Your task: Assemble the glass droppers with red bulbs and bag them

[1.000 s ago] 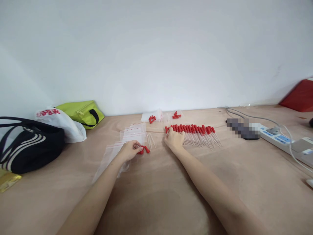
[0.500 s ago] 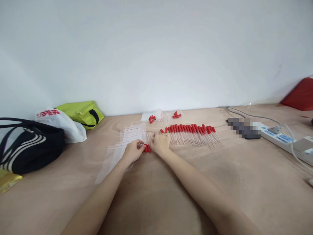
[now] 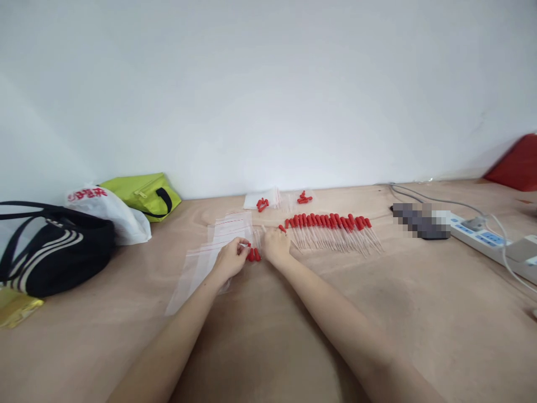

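Observation:
My left hand [image 3: 232, 258] is closed in a pinch, with a small red rubber bulb [image 3: 249, 244] at its fingertips. Just below those fingers, several red bulbs [image 3: 257, 254] lie side by side. Close by, my right hand [image 3: 277, 246] is closed with its fingers curled; what it holds is hidden. Thin clear tubes [image 3: 257, 238] lie between the hands, partly covered. To the right runs a long row of droppers [image 3: 325, 221], red bulbs on clear thin tubes. One dropper [image 3: 282, 228] lies at an angle beside my right hand.
Clear zip bags [image 3: 197, 271] overlap left of my hands. Loose red bulbs [image 3: 262, 204] lie on bags near the wall. Further left are a black bag [image 3: 62, 252], a white plastic bag [image 3: 126, 221] and a lime-green pouch [image 3: 140, 193]. A power strip [image 3: 470, 228] with cables is right.
My right hand's fingers have curled in further, and the dropper beside it is more exposed. A red bulb now shows at my left fingertips. The view has shifted slightly.

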{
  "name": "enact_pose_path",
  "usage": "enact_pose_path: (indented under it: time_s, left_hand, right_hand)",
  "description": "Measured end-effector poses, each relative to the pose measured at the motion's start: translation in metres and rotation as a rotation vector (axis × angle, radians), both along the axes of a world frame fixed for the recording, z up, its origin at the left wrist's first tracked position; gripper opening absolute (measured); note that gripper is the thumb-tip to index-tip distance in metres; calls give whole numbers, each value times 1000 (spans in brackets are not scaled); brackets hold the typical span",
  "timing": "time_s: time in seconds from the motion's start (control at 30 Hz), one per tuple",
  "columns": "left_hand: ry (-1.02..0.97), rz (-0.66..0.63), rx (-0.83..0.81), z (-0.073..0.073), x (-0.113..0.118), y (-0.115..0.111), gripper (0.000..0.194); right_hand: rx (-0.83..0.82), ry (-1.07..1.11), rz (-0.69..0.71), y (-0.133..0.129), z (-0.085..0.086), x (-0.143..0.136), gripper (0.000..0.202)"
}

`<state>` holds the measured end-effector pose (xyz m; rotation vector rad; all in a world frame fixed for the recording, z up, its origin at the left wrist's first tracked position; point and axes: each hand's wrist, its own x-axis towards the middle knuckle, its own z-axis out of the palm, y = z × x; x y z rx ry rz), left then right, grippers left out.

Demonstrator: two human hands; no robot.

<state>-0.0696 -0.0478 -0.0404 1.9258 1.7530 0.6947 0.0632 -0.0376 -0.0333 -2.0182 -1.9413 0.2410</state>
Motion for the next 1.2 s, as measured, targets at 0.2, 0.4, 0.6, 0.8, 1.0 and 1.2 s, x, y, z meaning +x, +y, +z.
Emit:
enact_pose_path:
  time_s: [0.2,0.4,0.6,0.8,1.0,1.2]
  left_hand:
    - [-29,10,114,0,1,3,27]
    - [-56,-162,412,3,29,-20,17]
    - [59,-391,516,-6,51,-42,9]
    - [112,-397,506,-7,48,-42,10]
    - [102,-395,498,-9,49,-42,12]
    - [95,-415,515,-10,49,-41,13]
  right_hand:
    - [105,3,150,-5,0,34,29]
    - [356,84,330,-32,-15,90,25]
    - [497,70,504,-58,-32,118,23]
    - [507,40,520,-60,-36,113,21]
    - [511,29,534,-60,-37,113,22]
    - [513,34,549,-60,-36,114,23]
